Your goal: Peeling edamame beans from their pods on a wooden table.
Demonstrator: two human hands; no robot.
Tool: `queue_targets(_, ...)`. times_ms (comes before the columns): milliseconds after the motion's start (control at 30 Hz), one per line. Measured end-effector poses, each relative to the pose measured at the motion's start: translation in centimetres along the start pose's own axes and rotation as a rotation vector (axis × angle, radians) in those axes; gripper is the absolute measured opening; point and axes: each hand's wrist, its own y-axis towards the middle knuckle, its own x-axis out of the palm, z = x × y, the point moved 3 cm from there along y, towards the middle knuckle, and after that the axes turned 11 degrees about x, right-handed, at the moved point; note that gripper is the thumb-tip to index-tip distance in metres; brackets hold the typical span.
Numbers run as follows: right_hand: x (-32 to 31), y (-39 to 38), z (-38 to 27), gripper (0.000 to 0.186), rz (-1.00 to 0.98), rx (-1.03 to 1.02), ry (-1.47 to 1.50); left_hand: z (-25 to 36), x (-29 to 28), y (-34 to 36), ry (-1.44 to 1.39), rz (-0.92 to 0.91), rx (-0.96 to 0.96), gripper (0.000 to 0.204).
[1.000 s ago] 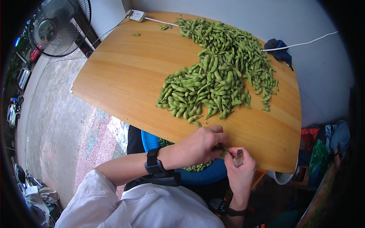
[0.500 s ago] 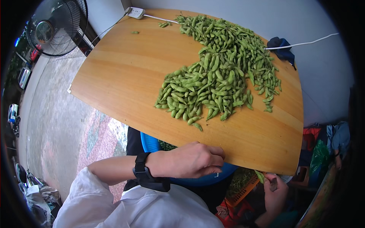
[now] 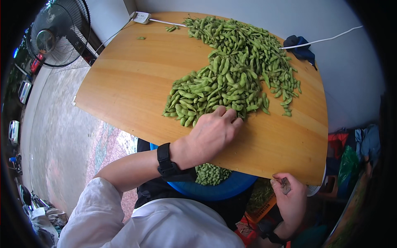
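Note:
Green pods [image 3: 206,91] lie heaped across the wooden tabletop [image 3: 120,91]. My left hand [image 3: 217,128] is at the front edge of the heap, fingers curled down over the pods; what is under its fingertips is hidden. At the table's front right edge, my right hand [image 3: 289,198] is closed, with a small brownish-grey piece [image 3: 285,187] at its thumb and forefinger, too small to identify. Below the front edge sits a blue basin [image 3: 206,194] holding small green beans [image 3: 211,175], partly covered by my left arm.
A standing fan [image 3: 47,41] is at the far left beside paved ground [image 3: 70,140]. A power strip [image 3: 142,17], a white cable and dark blue cloth [image 3: 300,51] lie along the back. An orange crate [image 3: 262,211], white container [image 3: 312,191] and bags [image 3: 347,165] sit low right.
My left hand has moved up from the table's front edge to the heap. My right hand went right and down, then slightly up; the green pod it held no longer shows.

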Motion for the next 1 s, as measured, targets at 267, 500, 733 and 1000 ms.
queue_targets(267, 4.3, 1.5, -5.0, 0.027, -0.112, -0.184, 0.063, 1.8, 0.0, -2.7, -0.552, -0.014, -0.179, 0.020)
queue_targets(500, 7.0, 3.0, -6.3, 0.016, -0.200, -0.166, 0.229, 2.0, 0.4, -5.0, -0.512, 0.151, -0.202, 0.024)
queue_targets(733, 7.4, 3.5, -6.5, 0.013, -0.261, -0.076, 0.257, 2.0, 0.7, -4.8, -0.469, 0.169, -0.147, 0.022)
queue_targets(1000, 7.8, 4.5, -6.2, 0.013, -0.318, -0.029, 0.269, 2.2, 0.8, -4.5, -0.464, 0.181, -0.090, 0.023)
